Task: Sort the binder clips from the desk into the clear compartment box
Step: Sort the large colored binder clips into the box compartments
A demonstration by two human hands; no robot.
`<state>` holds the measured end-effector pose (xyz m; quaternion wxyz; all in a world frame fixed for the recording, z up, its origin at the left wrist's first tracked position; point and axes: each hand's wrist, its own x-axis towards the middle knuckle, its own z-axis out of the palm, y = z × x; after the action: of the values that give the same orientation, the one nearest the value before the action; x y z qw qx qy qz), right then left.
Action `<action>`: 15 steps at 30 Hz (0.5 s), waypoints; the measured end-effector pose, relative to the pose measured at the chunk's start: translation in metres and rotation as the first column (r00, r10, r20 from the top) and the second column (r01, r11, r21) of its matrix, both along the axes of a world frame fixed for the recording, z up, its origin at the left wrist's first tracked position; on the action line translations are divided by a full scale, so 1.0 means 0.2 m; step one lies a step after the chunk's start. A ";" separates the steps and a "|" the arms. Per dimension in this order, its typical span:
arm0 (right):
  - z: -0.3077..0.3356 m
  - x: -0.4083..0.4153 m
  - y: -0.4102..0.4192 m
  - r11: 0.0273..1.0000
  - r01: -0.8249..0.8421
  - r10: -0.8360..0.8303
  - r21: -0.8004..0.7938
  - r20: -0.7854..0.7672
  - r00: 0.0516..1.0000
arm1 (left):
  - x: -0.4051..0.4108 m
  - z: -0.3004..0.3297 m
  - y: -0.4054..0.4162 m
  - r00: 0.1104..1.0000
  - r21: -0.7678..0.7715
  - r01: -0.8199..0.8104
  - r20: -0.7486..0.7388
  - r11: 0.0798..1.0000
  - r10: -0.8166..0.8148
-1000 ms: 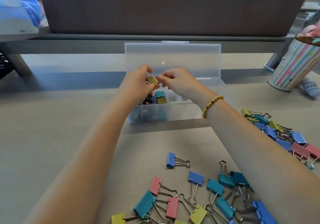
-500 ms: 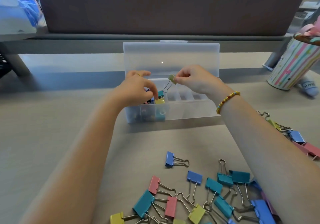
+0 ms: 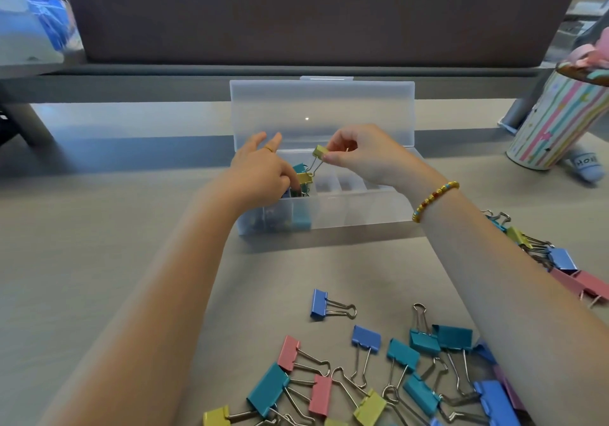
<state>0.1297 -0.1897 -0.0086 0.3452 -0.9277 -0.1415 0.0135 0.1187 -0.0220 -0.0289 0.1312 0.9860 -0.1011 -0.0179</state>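
The clear compartment box (image 3: 362,218) stands open mid-desk, its lid upright behind it. Clips fill its left compartments; the right ones look bare. My right hand (image 3: 362,159) pinches a small yellow binder clip (image 3: 320,152) above the box, its wire handles hanging down. My left hand (image 3: 263,172) reaches into the left end of the box, fingertips on another yellow clip (image 3: 304,178) lying on top of the pile there. Loose coloured binder clips (image 3: 395,369) are scattered on the desk in front of me, with more (image 3: 557,261) at the right beyond my forearm.
A striped pastel cylinder container (image 3: 553,119) stands at the far right, with a small blue-white object (image 3: 586,165) beside it. A dark panel (image 3: 313,10) and a grey shelf run along the back. A single blue clip (image 3: 329,305) lies apart from the pile.
My right hand has lowered its yellow clip slightly toward the box. My left hand has spread its outer fingers while its fingertips stay on the clips in the left compartments.
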 end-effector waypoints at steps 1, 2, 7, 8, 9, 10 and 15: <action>0.00 -0.01 0.00 0.999 -0.033 0.033 0.001 0.005 0.999 | 0.00 0.00 0.00 1.000 -0.010 -0.005 0.009 1.000 0.005; 0.00 -0.01 0.00 0.998 -0.062 0.062 -0.006 0.007 0.998 | 0.01 0.00 0.01 1.000 -0.022 -0.012 0.020 1.000 0.012; -0.04 -0.01 0.02 0.993 -0.060 0.067 -0.103 0.057 0.996 | 0.01 -0.02 0.02 0.998 -0.105 -0.044 0.038 0.994 0.048; -0.05 -0.01 0.03 0.993 -0.054 0.063 -0.109 0.078 0.995 | 0.01 -0.02 0.02 0.997 -0.123 -0.047 0.052 0.991 0.054; -0.06 -0.01 0.04 0.992 -0.054 0.065 -0.116 0.099 0.993 | 0.01 -0.02 0.02 0.996 -0.138 -0.050 0.068 0.989 0.060; -0.07 -0.01 0.04 0.991 -0.057 0.072 -0.122 0.121 0.990 | 0.02 -0.02 0.02 0.995 -0.151 -0.049 0.083 0.987 0.063; -0.10 -0.01 0.05 0.966 -0.073 0.134 -0.247 0.239 0.962 | 0.02 -0.02 0.04 0.997 -0.139 -0.026 0.062 0.990 0.035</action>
<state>0.1282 -0.1799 -0.0288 0.2105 -0.9474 -0.2304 -0.0706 0.1229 -0.0138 -0.0321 0.1962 0.9760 -0.0911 0.0230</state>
